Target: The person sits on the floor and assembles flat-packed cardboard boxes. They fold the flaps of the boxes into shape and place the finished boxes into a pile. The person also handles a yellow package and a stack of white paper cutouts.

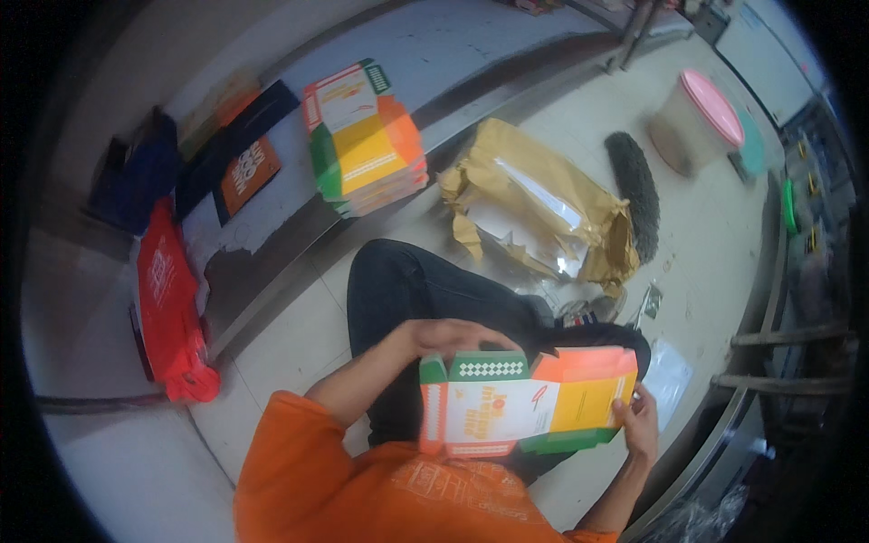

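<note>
An unfolded printed carton [507, 407] lies nearly flat above my lap, with white, yellow, green and orange panels and cut flaps along its edges. My right hand [638, 421] pinches its right end, thumb on the printed face and the other fingers mostly behind. At the far edge, by the green dotted flap, my left hand [462, 337] holds the carton from behind; its fingertips are hidden there. A stack of matching flat cartons [367, 136] rests on the grey ledge [434, 54] ahead to the left.
Torn brown paper packaging [534, 190] sits on the floor past my bent leg. Beside it lies a dark fuzzy roll [634, 195]. A pink-rimmed tub [711, 109] stands farther right. On the left are a red bag [172, 308] and dark blue packages [244, 172]. Racks line the right side.
</note>
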A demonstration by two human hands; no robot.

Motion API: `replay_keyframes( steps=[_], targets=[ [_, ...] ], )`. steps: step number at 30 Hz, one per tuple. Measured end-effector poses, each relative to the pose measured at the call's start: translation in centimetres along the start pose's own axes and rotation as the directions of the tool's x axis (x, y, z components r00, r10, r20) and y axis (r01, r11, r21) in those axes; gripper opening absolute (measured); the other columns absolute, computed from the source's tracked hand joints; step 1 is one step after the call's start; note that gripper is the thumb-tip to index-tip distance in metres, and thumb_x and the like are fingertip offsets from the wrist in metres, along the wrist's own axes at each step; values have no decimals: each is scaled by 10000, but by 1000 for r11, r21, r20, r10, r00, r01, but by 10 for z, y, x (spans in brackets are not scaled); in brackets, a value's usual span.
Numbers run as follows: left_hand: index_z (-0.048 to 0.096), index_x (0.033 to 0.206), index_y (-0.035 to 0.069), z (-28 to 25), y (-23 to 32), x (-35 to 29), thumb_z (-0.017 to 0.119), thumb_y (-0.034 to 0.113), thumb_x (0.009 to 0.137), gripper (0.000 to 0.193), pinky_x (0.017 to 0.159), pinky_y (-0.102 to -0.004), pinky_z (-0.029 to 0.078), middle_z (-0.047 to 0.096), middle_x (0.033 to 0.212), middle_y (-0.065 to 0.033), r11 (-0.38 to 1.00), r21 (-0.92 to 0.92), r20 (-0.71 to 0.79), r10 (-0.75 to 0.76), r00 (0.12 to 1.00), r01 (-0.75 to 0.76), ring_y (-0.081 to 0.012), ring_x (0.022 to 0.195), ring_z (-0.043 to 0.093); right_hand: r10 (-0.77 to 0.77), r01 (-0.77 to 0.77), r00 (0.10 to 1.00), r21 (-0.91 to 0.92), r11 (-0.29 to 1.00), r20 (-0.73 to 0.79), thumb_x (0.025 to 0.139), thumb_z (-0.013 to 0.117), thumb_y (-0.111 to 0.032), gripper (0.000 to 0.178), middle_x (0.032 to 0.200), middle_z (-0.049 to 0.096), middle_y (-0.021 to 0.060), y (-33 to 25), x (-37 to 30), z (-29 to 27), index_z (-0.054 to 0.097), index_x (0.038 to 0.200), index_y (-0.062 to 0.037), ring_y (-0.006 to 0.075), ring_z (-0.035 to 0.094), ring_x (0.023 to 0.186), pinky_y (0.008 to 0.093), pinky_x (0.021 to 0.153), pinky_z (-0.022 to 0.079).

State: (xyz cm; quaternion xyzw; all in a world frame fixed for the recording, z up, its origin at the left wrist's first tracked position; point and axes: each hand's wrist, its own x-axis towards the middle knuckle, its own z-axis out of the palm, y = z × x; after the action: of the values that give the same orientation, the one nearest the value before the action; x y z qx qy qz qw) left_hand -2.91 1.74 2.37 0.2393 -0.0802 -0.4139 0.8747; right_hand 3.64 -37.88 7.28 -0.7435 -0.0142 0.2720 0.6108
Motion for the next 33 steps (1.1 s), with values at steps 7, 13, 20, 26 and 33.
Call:
replay_keyframes(
  steps=[7, 13, 20, 26, 33],
  targets=[
    [132, 1454, -62, 54, -14, -96, 291, 857, 742, 1172, 1126, -449, 192, 255, 1489, -221, 456, -235, -258, 822, 507, -859, -322, 1381, 256, -44, 70, 997, 501, 863, -63, 881, 616, -233, 469, 1132, 611, 100, -5, -1, 122, 471, 1241, 31, 191, 626, 965, 313, 850, 501],
    [240, 1409, -69, 40, 38, -155, 371, 815, 759, 1104, 1110, -453, 232, 349, 1422, -240, 276, 46, -246, 935, 257, -960, -329, 1345, 320, -160, 133, 987, 641, 756, -17, 877, 608, -189, 553, 1216, 552, 114, -37, 42, 205, 382, 1338, 17, 206, 571, 1070, 337, 899, 472],
    [378, 1315, -12, 52, 93, -217, 682, 364, 791, 713, 889, -352, 524, 552, 1210, -192, 826, 523, -552, 517, 654, -211, -247, 1017, 619, -340, 272, 931, 364, 891, 137, 857, 632, -238, 606, 1223, 551, 127, -99, 94, 170, 388, 1335, 45, 182, 571, 1062, 309, 899, 459],
    [425, 1300, 17, 51, 40, -192, 576, 100, 836, 496, 938, -410, 474, 569, 1188, -122, 426, 550, -530, 843, 94, -718, -221, 1093, 570, -444, 161, 884, 797, 582, 146, 888, 405, -658, 782, 1188, 566, 201, -187, 120, 197, 429, 1254, 32, 289, 589, 1050, 416, 910, 468],
    [485, 1215, 47, 37, 145, -132, 599, 171, 893, 363, 856, -440, 527, 568, 1188, -83, 193, 632, -556, 787, -267, -750, -262, 1087, 578, -495, 87, 763, 693, 716, 415, 913, 368, -626, 643, 989, 619, 198, -116, 142, 231, 489, 1137, -36, 333, 616, 936, 502, 828, 487]
  ],
)
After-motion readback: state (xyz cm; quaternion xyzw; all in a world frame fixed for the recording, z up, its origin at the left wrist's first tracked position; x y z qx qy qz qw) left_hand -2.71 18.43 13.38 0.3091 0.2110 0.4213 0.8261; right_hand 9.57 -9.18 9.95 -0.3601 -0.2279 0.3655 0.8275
